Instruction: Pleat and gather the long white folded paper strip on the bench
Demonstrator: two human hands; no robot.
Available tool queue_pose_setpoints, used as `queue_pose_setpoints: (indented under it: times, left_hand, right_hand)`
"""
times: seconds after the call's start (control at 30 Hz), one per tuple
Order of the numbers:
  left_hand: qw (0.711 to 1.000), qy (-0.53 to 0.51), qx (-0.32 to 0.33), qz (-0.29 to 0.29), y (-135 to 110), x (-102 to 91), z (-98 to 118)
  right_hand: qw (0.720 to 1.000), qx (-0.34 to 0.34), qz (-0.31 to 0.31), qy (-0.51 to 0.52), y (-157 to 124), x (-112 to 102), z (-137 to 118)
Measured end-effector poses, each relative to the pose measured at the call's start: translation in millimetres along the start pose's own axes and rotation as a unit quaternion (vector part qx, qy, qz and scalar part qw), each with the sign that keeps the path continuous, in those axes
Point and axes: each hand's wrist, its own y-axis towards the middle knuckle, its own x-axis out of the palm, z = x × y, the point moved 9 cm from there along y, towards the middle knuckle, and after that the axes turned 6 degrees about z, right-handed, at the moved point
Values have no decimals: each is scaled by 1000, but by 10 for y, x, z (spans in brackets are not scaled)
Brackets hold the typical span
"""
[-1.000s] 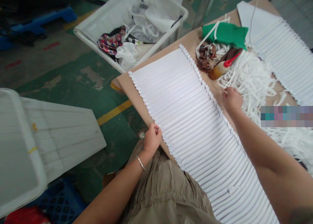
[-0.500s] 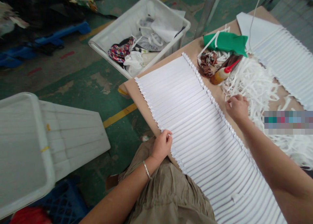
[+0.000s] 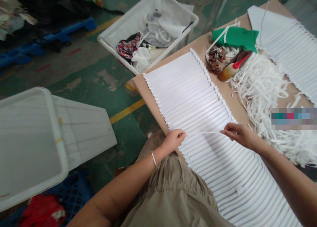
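A thin white strip point(image 3: 210, 132) is pinched in the fingertips of my right hand point(image 3: 237, 133), above a long row of overlapping white sheets point(image 3: 180, 75) with stepped edges. The strip points toward my left hand point(image 3: 175, 139), whose thumb and fingers are pressed together over the sheets' near left edge. Against the white sheets I cannot see whether the strip reaches those fingers. A tangled heap of similar white strips point(image 3: 262, 88) lies to the right, beyond my right hand.
Past the sheets stand a glue bottle point(image 3: 228, 71) with a red tip and a green pouch point(image 3: 235, 38). More layered white sheets point(image 3: 289, 52) lie at the far right. Beside the brown tabletop point(image 3: 153, 118) are a white bin point(image 3: 111, 43) holding bags and another pale bin point(image 3: 84, 128).
My right hand has come from the strip heap back over the sheets, with a white strip in its fingers. My left hand has shifted slightly right. The view has turned a little.
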Motion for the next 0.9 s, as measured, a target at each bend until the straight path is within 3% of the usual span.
queue_pose_setpoints:
  times: [0.13,0.33,0.5,0.77,0.9]
  left_hand:
    - [996,-38,-45,69,-39,-345,-389]
    - [981,-35,-86,172,142,-555,-682]
    - [977,-17,-99,186,339,-583,-761]
    - [969,27,-115,219,474,-610,-807]
    - [964,71,-116,229,514,-631,-789]
  right_hand:
    - [1000,7,28,0,327,32,272]
    - [995,17,82,-56,856,-152,406]
    - [987,66,132,-63,1204,-451,422]
    - [967,87,180,-159,1508,-690,334]
    - [965,90,185,-164,1604,-713,349]
